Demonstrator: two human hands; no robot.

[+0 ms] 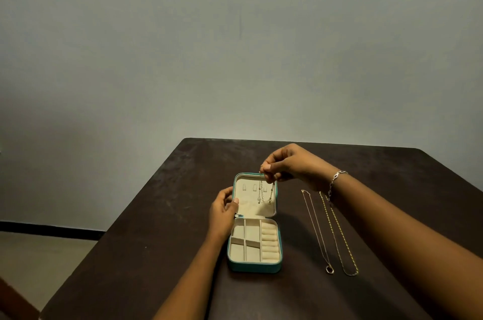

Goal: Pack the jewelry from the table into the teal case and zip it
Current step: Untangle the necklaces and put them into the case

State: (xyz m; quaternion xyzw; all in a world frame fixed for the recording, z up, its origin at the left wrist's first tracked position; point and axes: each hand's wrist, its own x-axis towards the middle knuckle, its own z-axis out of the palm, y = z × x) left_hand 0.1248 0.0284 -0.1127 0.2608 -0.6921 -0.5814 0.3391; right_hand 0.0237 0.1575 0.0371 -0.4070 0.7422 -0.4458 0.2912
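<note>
The teal case lies open on the dark table, near its middle, with the lid standing upright at the far side and the tray toward the person. A fine chain hangs in two strands before the lid's cream lining. Its links and small beads are too thin to make out, and whether it is caught on one of the little hooks at the top of the lining cannot be told, since the fingers cover its upper end. The tray shows cream compartments on the left and a row of ring rolls on the right; the left forearm crosses the tray's near left corner and hides part of its rim. To the right of the case, apart from it, a thin necklace with a ring pendant and a gold chain necklace lie stretched out side by side; their far ends run under the right wrist. That wrist wears a silver bracelet. The right hand hovers over the lid's top right corner, fingers curled down, thumb and forefinger pinching the top of the fine chain. The left hand grips the lid's left edge, thumb on the lining, the other fingers out of sight behind it. Both arms are cut off by the lower edge. Behind stands a plain grey wall; a strip of floor shows at the left.
</note>
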